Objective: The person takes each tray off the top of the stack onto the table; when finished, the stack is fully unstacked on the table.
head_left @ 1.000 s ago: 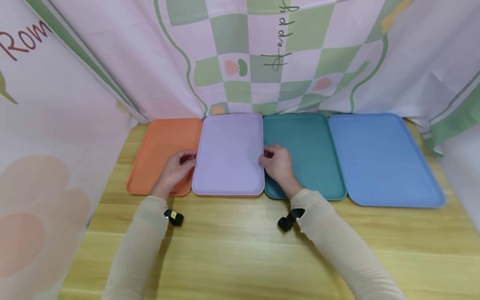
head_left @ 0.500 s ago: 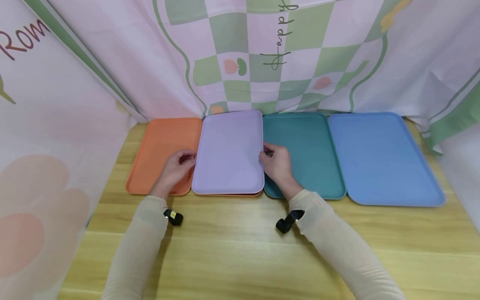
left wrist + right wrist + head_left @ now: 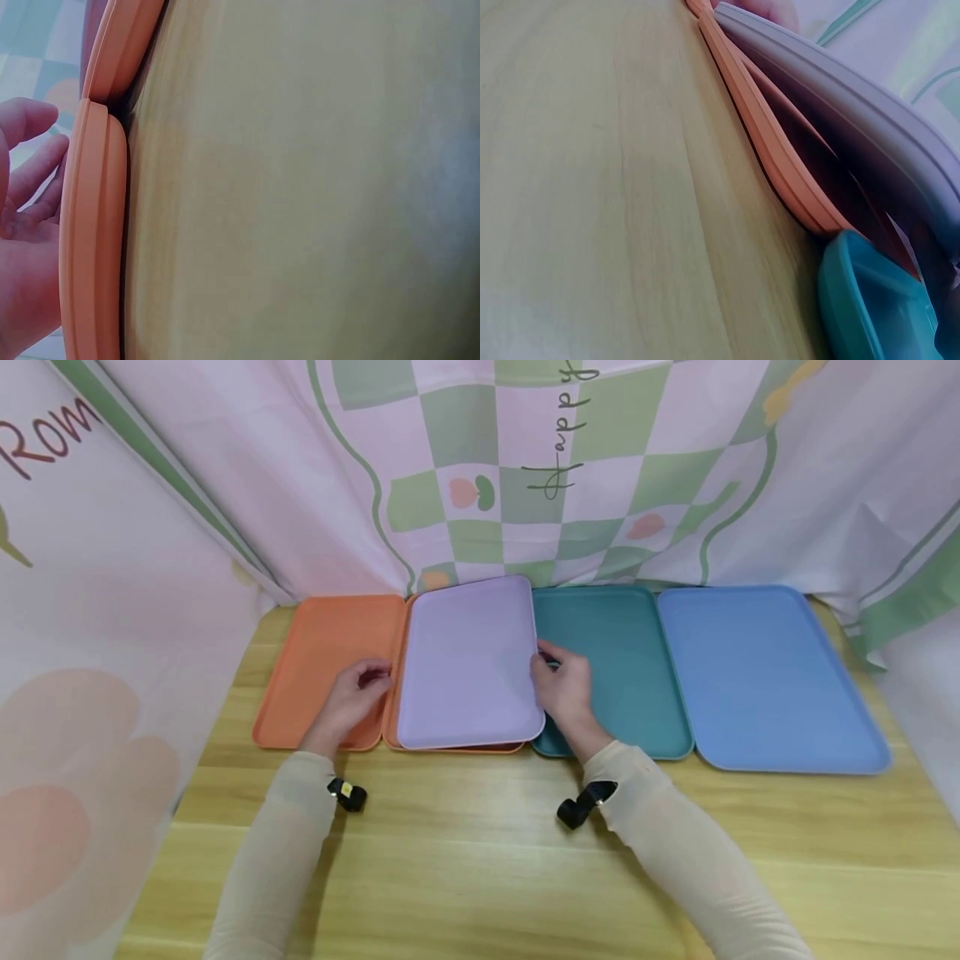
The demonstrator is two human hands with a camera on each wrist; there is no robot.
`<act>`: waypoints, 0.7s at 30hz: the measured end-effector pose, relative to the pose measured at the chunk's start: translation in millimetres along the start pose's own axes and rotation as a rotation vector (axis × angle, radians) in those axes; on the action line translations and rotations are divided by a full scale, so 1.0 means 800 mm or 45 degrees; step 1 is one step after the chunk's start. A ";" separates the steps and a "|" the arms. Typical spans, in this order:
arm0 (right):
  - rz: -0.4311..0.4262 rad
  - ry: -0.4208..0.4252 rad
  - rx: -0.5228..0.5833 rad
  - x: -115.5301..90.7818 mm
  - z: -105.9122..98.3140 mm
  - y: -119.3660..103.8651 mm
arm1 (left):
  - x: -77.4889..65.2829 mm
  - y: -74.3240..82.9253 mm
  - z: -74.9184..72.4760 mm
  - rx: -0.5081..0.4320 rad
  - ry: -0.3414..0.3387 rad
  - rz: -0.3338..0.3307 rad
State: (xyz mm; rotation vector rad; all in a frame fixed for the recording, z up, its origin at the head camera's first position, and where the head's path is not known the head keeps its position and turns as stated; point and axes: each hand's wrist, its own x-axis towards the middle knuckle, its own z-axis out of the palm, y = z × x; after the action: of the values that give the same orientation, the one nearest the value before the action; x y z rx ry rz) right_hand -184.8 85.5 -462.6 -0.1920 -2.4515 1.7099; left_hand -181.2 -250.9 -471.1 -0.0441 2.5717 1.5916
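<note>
A lilac tray (image 3: 472,668) lies tilted over an orange tray (image 3: 392,727), its right side raised. My right hand (image 3: 564,689) pinches the lilac tray by its right edge, above the teal tray (image 3: 611,685). The right wrist view shows a wedge-shaped gap between the lilac tray's underside (image 3: 855,112) and the orange rim (image 3: 780,157). Over the leftmost orange tray (image 3: 330,635), my left hand (image 3: 347,697) has bent fingers, fingertips at the seam between the two orange trays. In the left wrist view its thumb and fingers (image 3: 34,172) stand apart with nothing between them.
To the right of the teal tray lies a larger blue tray (image 3: 772,681). All the trays stand in a row along the back of the wooden table (image 3: 450,852), against a patterned curtain (image 3: 525,460). Bare wood runs in front of them.
The lilac tray's right side has risen and the tray has slid right, uncovering the orange tray's left rim. My right hand moved slightly right with it. My left hand stays put, now apart from the lilac tray.
</note>
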 end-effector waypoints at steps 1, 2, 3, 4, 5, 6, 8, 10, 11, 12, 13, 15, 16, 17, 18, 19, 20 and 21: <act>0.004 -0.001 0.004 0.000 -0.002 0.000 | 0.000 0.000 0.000 -0.001 0.000 -0.003; 0.010 -0.005 0.007 0.000 -0.005 0.001 | 0.000 0.000 0.000 -0.004 0.001 -0.004; 0.015 -0.012 0.007 0.000 -0.007 0.001 | 0.000 0.000 0.000 0.000 0.002 -0.003; 0.019 -0.016 0.011 0.001 -0.010 0.002 | 0.000 0.000 0.000 -0.001 0.001 -0.002; 0.022 -0.019 0.011 0.001 -0.013 0.002 | 0.000 0.000 0.000 0.004 0.000 -0.002; 0.021 -0.017 0.010 0.001 -0.017 0.003 | 0.000 0.001 0.001 0.003 -0.001 0.004; 0.016 -0.014 0.007 0.002 -0.024 0.004 | -0.001 0.002 0.001 0.006 -0.003 0.010; 0.011 -0.009 -0.003 0.002 -0.032 0.003 | -0.001 0.003 0.001 0.007 -0.009 0.010; 0.010 -0.008 -0.011 0.002 -0.037 0.002 | -0.001 0.003 0.000 0.014 -0.010 0.010; 0.010 -0.007 -0.018 0.002 -0.041 0.002 | -0.002 0.003 -0.001 0.016 -0.011 0.014; 0.010 -0.014 -0.026 0.002 -0.046 0.001 | -0.001 0.002 -0.001 0.025 -0.013 0.011; 0.018 -0.038 -0.044 0.002 -0.055 0.000 | -0.001 0.002 -0.001 0.030 -0.016 0.007; 0.020 -0.050 -0.049 0.003 -0.060 0.000 | 0.000 0.001 -0.001 0.033 -0.016 0.008; 0.018 -0.065 -0.057 0.003 -0.065 0.000 | 0.000 0.002 -0.001 0.036 -0.018 0.005; 0.017 -0.080 -0.065 0.004 -0.070 0.000 | 0.000 0.002 -0.001 0.039 -0.017 0.005; 0.015 -0.096 -0.075 0.004 -0.074 0.001 | 0.000 0.003 -0.001 0.038 -0.017 0.002; 0.012 -0.110 -0.085 0.005 -0.079 0.002 | -0.001 0.003 -0.001 0.036 -0.015 -0.001; 0.007 -0.124 -0.094 0.005 -0.083 0.003 | -0.001 0.003 -0.001 0.033 -0.014 -0.001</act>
State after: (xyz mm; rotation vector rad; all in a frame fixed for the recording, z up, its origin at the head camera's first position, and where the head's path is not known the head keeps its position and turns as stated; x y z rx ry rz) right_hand -176.0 148.2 -442.1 -0.1270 -2.5883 1.6697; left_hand -180.9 -250.1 -468.5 -0.0341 2.5832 1.5531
